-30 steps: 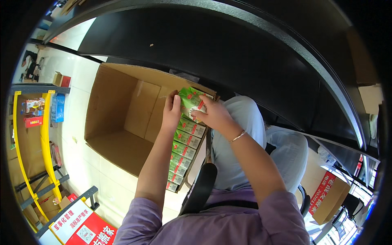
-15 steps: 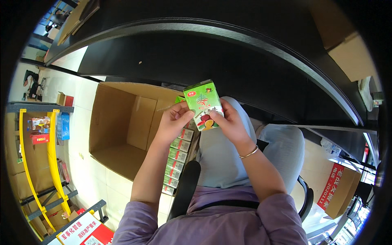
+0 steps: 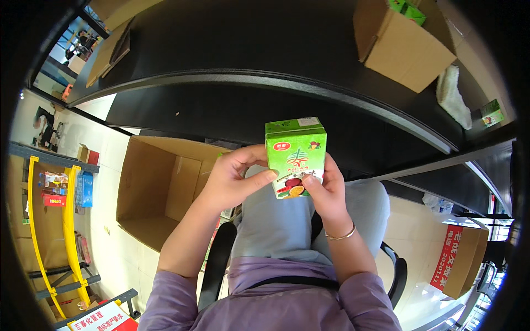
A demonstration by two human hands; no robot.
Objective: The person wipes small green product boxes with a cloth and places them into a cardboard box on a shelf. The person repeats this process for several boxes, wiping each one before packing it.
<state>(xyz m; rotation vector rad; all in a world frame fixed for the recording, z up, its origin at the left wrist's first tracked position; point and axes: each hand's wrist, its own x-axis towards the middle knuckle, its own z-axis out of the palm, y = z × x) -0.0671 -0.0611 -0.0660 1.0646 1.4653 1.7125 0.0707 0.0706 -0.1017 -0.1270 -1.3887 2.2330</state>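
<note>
A small green drink carton (image 3: 295,155) with fruit pictures on its front is held upright in front of me, just below the edge of the black table (image 3: 265,55). My left hand (image 3: 234,179) grips its left side, thumb across the lower front. My right hand (image 3: 326,190), with a thin bracelet on the wrist, holds its right side and bottom. Below my left hand an open brown cardboard box (image 3: 157,193) stands on the floor; what it holds is hidden behind my arm.
On the table stand a brown cardboard box (image 3: 400,41) with green cartons inside, a white cloth (image 3: 452,96) and a lone green carton (image 3: 491,113). Yellow racking (image 3: 66,220) is at the left, another box with a red label (image 3: 458,262) at the right. I sit on a black chair (image 3: 395,270).
Both hands lifted the green carton from the floor box up to table height and turned its printed front toward me.
</note>
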